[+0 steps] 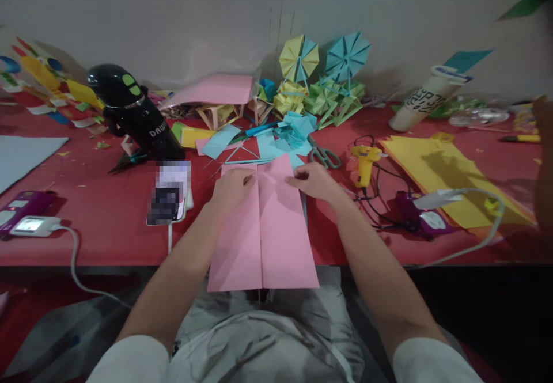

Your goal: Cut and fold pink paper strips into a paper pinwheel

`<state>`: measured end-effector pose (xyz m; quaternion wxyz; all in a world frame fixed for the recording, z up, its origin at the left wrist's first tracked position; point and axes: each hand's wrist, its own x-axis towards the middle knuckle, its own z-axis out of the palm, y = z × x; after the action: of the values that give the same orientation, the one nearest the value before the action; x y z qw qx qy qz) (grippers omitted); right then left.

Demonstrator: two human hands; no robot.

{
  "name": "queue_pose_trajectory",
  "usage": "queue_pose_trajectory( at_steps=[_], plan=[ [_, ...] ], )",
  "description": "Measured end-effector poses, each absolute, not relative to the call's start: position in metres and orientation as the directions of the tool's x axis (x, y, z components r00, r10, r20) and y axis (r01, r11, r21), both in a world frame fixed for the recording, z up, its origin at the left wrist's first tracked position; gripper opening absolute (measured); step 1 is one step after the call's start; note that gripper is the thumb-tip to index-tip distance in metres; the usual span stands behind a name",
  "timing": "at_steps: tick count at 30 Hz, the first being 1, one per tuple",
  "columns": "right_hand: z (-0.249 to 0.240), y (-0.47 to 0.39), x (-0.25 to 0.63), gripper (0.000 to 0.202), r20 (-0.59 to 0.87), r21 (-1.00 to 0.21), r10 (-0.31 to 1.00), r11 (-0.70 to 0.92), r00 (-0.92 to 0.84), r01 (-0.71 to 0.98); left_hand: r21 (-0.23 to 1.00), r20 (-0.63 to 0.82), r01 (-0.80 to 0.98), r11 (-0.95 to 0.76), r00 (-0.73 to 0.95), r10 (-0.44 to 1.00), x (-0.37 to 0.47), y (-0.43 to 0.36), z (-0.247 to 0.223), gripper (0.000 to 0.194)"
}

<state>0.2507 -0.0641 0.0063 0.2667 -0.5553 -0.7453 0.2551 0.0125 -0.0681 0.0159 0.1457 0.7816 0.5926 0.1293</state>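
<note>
A pink paper sheet [283, 239] with a crease or seam down its middle lies over the table's front edge, its near end above the lap. My left hand [235, 186] rests on its far left part, fingers curled in toward the seam. At the far right edge, my right hand [311, 180] pinches the paper between thumb and fingers. Just beyond the sheet are blue paper pieces [220, 142] and grey-handled scissors [324, 154].
A black bottle [140, 121] and a phone [170, 193] stand and lie to the left. On the right are a yellow glue gun [365, 164], yellow sheets [425, 167], a power strip [423, 216] with cables and a tilted cup [425, 98]. Folded paper flowers [299, 59] line the back.
</note>
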Motion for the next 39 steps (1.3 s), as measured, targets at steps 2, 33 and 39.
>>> queue_pose_trajectory(
  at_steps=[2,33,39],
  plan=[
    [0.006,-0.064,0.25,0.038,0.113,-0.669,0.969,0.239,-0.221,0.704,0.384,0.015,0.887,-0.257,0.272,0.962,0.012,-0.07,0.019,0.027],
    [0.001,-0.064,0.238,0.039,0.163,-0.568,0.984,0.15,-0.067,0.81,0.396,-0.052,0.91,-0.121,0.154,0.987,0.02,-0.062,0.011,0.017],
    [0.002,-0.065,0.237,0.03,0.104,-0.542,0.994,0.093,-0.042,0.835,0.391,-0.056,0.914,-0.106,0.138,0.989,0.021,-0.061,0.009,0.017]
  ],
)
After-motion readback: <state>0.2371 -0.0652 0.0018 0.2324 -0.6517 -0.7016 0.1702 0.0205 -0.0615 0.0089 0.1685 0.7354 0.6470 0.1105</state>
